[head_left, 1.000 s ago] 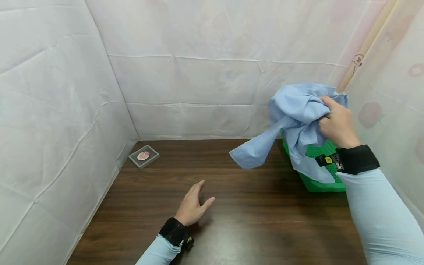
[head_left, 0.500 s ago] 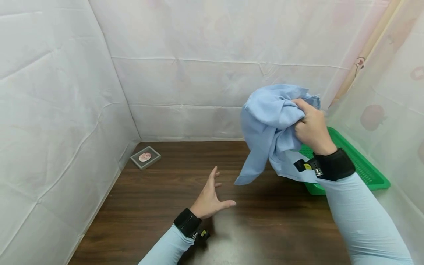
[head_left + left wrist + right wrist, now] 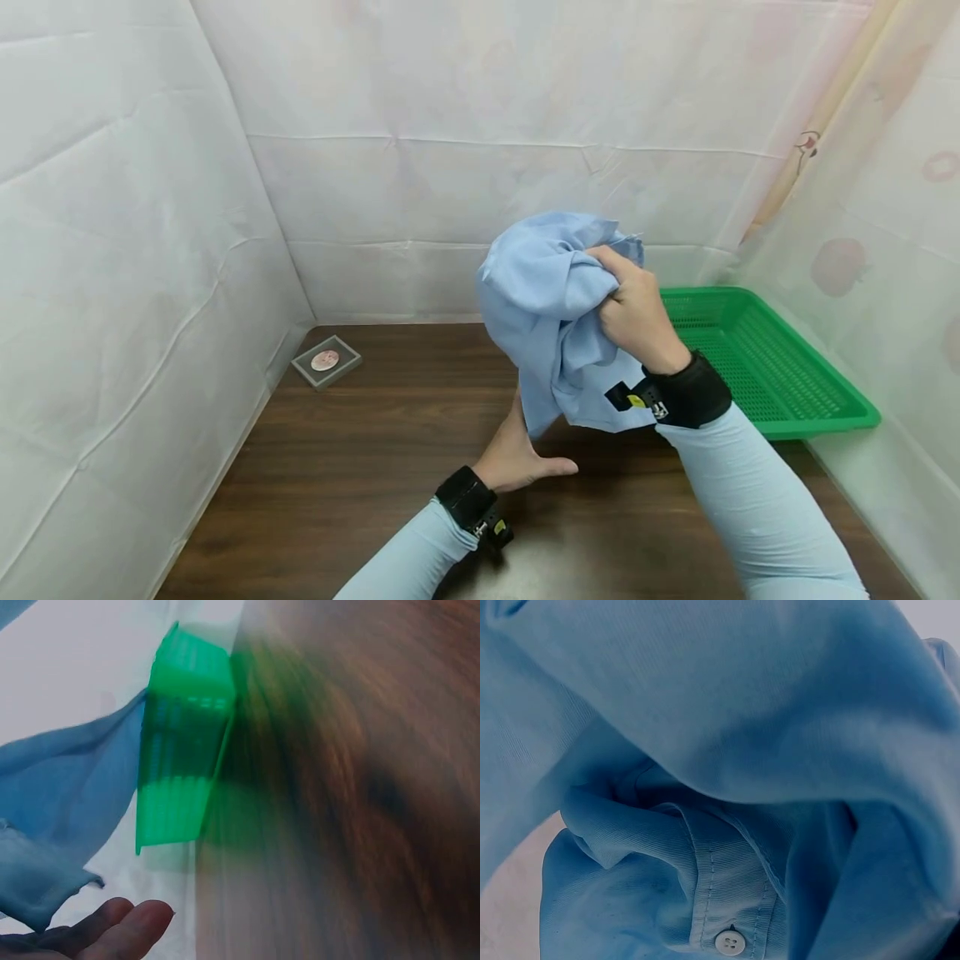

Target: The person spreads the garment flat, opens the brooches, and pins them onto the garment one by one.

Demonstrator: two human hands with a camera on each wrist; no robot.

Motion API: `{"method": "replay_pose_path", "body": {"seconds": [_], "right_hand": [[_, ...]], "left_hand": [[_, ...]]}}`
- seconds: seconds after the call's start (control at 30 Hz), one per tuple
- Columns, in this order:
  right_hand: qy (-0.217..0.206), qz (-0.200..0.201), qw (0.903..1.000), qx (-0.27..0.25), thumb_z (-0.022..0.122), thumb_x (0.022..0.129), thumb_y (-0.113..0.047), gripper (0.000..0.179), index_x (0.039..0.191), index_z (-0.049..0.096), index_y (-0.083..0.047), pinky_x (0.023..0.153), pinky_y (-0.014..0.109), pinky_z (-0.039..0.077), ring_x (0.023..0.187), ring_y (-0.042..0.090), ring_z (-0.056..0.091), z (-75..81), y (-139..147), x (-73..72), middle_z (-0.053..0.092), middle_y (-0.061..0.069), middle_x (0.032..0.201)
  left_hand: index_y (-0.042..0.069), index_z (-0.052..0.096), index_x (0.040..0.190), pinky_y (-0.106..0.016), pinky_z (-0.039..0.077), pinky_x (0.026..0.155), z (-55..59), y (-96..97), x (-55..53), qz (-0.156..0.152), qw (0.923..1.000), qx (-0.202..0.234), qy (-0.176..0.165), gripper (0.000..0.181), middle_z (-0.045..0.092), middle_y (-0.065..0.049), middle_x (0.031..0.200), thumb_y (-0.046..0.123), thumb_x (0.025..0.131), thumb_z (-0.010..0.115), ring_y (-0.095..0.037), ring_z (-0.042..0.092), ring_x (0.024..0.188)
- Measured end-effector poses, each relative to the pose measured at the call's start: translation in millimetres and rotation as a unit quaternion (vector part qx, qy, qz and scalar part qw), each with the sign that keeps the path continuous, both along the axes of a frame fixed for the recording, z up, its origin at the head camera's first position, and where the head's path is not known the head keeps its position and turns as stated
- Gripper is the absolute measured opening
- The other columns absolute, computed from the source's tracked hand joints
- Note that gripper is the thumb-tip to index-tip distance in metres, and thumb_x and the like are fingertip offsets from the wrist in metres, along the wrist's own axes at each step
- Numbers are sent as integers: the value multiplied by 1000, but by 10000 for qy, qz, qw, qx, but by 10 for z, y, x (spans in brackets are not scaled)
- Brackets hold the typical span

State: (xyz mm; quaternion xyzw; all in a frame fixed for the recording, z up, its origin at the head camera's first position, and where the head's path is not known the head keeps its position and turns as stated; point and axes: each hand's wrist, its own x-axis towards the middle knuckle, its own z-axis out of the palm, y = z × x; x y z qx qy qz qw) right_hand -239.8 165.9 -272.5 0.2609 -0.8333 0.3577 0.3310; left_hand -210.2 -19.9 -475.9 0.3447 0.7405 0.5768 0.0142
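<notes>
A crumpled light-blue buttoned shirt [image 3: 536, 287] hangs in the air over the middle of the table, bunched in my right hand [image 3: 637, 312]. Its lower folds droop toward the tabletop. In the right wrist view the cloth fills nearly everything, and a white button [image 3: 730, 943] shows on a stitched placket. My left hand [image 3: 517, 458] is below the shirt with thumb and fingers spread; the hanging cloth covers its fingertips in the head view. From the left wrist, the left fingers [image 3: 131, 930] appear just under a loose corner of the cloth.
A green perforated plastic basket [image 3: 780, 358] stands at the right, near the side wall. At the back left lies a small grey square tray [image 3: 327, 379] with a pinkish oval piece [image 3: 325, 360] in it. White sheeting [image 3: 420, 183] encloses the dark wooden table [image 3: 300, 500].
My right hand has carried the shirt left, out from over the basket to mid-table. My left hand has moved right and up to the shirt's hanging edge, its fingers spreading wider.
</notes>
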Motion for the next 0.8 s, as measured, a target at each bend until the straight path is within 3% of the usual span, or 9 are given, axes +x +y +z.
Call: {"method": "replay_pose_path", "body": {"seconds": [0.07,0.17,0.37,0.57,0.7,0.8], "right_hand": [[-39,65,10000,-32,46,90,7,37,116,66,-12,83,41,47,99,24,63,-22,-29,22,67,7,110],[-48,109,9999,-99,47,90,6,36,116,65,-11,83,41,47,98,24,63,-73,-71,40,67,8,111],[-96,325,9992,-205,46,92,5,36,118,65,-11,82,40,47,96,24,63,-203,-230,45,66,8,113],[-321,502,9979,-251,47,91,6,36,117,64,-12,85,40,47,99,22,62,-306,-374,72,66,7,112],[-428,538,9972,-310,46,91,6,38,119,64,-12,84,41,47,98,23,62,-336,-399,95,65,8,113],[-405,513,9973,-344,47,92,6,38,121,63,-12,87,41,46,102,24,61,-337,-382,99,64,9,116]], "left_hand": [[33,-8,153,-36,35,107,-8,56,7,-115,9996,219,111,129,17,9,156,19,68,89,-12,30,139],[31,6,152,-34,38,105,-26,114,32,-26,9995,218,227,118,29,9,151,19,69,89,-12,36,136],[27,29,144,-31,41,101,-19,199,80,592,9979,-74,259,90,43,10,138,34,73,85,-8,45,124],[15,47,125,-30,46,84,-1,241,97,1027,9932,510,190,46,54,2,112,33,90,69,-12,54,99],[8,48,119,-31,42,83,-3,153,81,1366,9884,643,-141,25,52,-3,103,25,101,51,-15,52,94],[5,42,130,-35,39,95,22,29,73,1595,9852,421,-468,31,50,-7,117,22,104,41,-18,50,108]]}}
